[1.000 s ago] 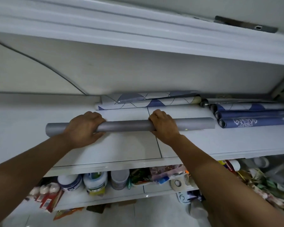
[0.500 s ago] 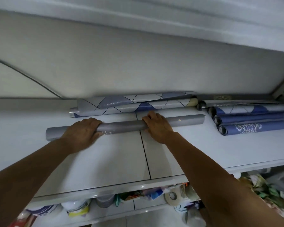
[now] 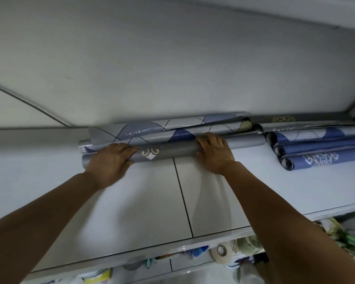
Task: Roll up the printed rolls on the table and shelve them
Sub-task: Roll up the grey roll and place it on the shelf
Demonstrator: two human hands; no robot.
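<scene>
A long grey roll (image 3: 168, 151) with a small white and gold ornament lies across the white tiled shelf (image 3: 143, 201), pressed up against two pale rolls with a blue diamond print (image 3: 166, 130) at the back wall. My left hand (image 3: 111, 158) lies over the roll's left part, fingers bent over its top. My right hand (image 3: 214, 150) covers the roll right of centre, fingers reaching over it. Both ends of the grey roll stick out past my hands.
Several blue printed rolls (image 3: 320, 148) are stacked at the right back of the shelf. The wall (image 3: 172, 68) rises just behind the rolls. A lower shelf (image 3: 193, 263) holds tape rings, containers and packets below the front edge.
The grey roll has travelled away from me across the shelf to rest against the diamond-print rolls, and has turned so its ornament shows. Both hands went with it.
</scene>
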